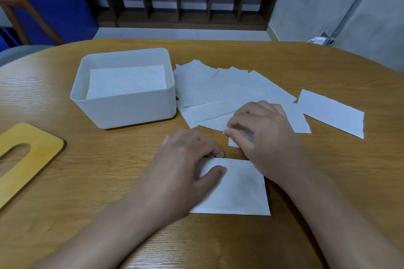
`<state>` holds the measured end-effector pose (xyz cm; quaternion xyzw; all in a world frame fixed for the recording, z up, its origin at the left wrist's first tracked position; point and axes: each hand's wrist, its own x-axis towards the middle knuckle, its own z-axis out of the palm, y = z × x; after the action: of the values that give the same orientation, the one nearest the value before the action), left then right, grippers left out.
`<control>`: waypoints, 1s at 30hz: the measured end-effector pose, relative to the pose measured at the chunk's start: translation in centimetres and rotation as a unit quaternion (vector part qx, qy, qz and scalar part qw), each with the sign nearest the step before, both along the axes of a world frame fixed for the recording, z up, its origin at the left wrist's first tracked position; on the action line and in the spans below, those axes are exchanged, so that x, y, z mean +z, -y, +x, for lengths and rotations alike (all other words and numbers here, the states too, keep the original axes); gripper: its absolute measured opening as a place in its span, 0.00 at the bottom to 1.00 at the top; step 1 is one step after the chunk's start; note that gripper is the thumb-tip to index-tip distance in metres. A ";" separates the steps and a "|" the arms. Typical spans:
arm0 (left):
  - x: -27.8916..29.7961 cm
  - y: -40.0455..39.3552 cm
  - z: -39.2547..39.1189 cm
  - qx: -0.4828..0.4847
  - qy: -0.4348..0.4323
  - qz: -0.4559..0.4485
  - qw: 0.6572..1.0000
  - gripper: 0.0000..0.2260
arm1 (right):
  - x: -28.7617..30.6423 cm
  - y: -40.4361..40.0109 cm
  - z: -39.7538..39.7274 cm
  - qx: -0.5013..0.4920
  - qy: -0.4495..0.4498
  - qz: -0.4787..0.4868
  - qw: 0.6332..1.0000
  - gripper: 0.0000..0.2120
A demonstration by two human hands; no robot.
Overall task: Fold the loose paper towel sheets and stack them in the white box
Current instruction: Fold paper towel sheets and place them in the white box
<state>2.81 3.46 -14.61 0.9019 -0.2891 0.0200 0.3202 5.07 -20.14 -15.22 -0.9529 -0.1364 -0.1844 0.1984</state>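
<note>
Now left hand (188,155) thumb on sheet (238,192), right hand (260,129) beyond

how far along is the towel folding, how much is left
Done: the white box already holds folded sheets. In hand: the left hand presses a sheet near the table edge while the right hand pinches its far edge. Left: a loose pile and one separate sheet.

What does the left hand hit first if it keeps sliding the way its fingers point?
Probably the right hand. The left hand, thumb on the near sheet, points right and slightly away, where the right hand pinches a sheet edge. Depth is unclear; it could pass just short.
</note>
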 end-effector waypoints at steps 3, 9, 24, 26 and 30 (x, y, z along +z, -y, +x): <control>0.0 0.3 0.1 -0.001 0.002 -0.003 1.000 0.05 | -0.1 -0.1 0.3 0.008 0.015 -0.008 1.000 0.05; 0.0 0.3 0.1 0.012 -0.004 -0.016 1.000 0.05 | 0.6 0.3 -0.2 -0.054 0.009 0.126 0.991 0.04; 0.8 -0.4 1.1 0.082 0.053 -0.149 0.984 0.14 | 3.1 -1.8 -4.2 0.104 -0.023 0.198 0.974 0.04; 0.9 -0.4 0.9 0.077 0.076 -0.149 0.983 0.05 | 3.1 -1.9 -4.4 0.109 -0.025 0.205 0.972 0.05; 1.5 -0.7 0.8 0.089 0.078 -0.176 0.977 0.02 | 3.3 -1.6 -4.9 0.073 -0.025 0.200 0.977 0.22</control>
<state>3.60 4.17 -13.12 0.8491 -0.2242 0.1693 0.4473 0.21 -18.51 -11.90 -0.8856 -0.1611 -0.1689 0.4016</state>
